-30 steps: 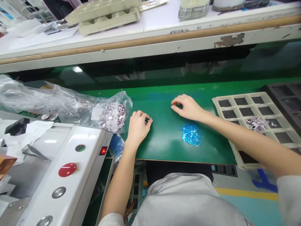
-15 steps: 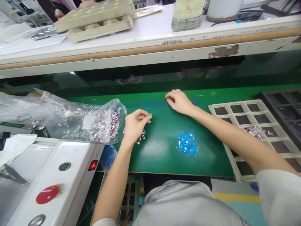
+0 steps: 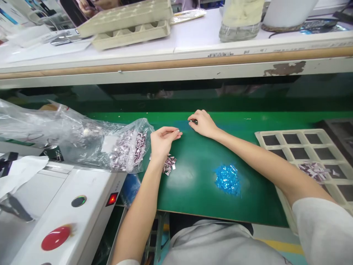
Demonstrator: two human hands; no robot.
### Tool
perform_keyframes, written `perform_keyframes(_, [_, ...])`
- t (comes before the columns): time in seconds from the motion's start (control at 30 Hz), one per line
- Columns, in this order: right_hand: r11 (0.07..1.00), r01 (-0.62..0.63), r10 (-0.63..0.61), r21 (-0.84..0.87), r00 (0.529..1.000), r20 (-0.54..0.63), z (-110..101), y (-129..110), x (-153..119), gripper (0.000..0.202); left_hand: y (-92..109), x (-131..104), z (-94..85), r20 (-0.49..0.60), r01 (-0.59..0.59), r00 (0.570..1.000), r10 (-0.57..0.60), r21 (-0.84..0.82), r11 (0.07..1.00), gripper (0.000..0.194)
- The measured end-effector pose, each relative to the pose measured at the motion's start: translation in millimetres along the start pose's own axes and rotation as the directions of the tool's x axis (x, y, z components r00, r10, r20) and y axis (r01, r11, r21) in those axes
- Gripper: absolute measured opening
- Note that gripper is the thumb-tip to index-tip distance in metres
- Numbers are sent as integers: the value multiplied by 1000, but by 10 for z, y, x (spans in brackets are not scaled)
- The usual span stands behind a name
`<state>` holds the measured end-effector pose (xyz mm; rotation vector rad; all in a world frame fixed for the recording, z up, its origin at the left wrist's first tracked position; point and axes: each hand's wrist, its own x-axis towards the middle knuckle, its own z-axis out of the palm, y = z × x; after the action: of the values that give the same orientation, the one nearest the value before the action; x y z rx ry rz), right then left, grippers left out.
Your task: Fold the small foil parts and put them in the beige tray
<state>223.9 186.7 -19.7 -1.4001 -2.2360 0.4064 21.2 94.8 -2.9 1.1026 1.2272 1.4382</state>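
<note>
Your left hand (image 3: pixel 162 141), thumb and fingertips nearly together, pinches one tiny silvery piece (image 3: pixel 178 131); grip lightly, by the edges. Your right hand (image 3: pixel 204 123), curled, has one small dark piece (image 3: pixel 195 121). Both are beyond the one shiny blue film-strip pile (image 3: pixel 227 179); one mauve-and-silver chip pile (image 3: pixel 169 164) lies left of it, chips uncountable.
</note>
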Motion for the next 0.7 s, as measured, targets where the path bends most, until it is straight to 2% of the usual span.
perform_keyframes(0.17, [998,4,-3,55,1000,-27,4,-44,-6,17,-61,19,3,-28,-1,1000,2,38,999,28])
perform_keyframes(0.27, [996,17,-16,82,1000,-14,-63,-93,-46,16,-99,20,19,-18,3,1000,-1,59,998,27])
perform_keyframes(0.33, [988,43,-36,148,998,-50,-139,-143,-110,14,-102,7,40,-12,5,1000,-5,73,997,26])
perform_keyframes(0.43, [923,99,-54,371,990,-129,-253,-241,-272,12,-78,-31,85,8,-5,1000,4,87,996,22])
perform_keyframes(0.53, [820,131,-72,557,989,-128,-303,-336,-460,14,-57,-81,128,39,-21,999,17,102,995,19])
perform_keyframes(0.7, [818,162,-84,552,983,-164,-252,-395,-634,13,-93,-136,146,103,-64,994,48,163,985,16])
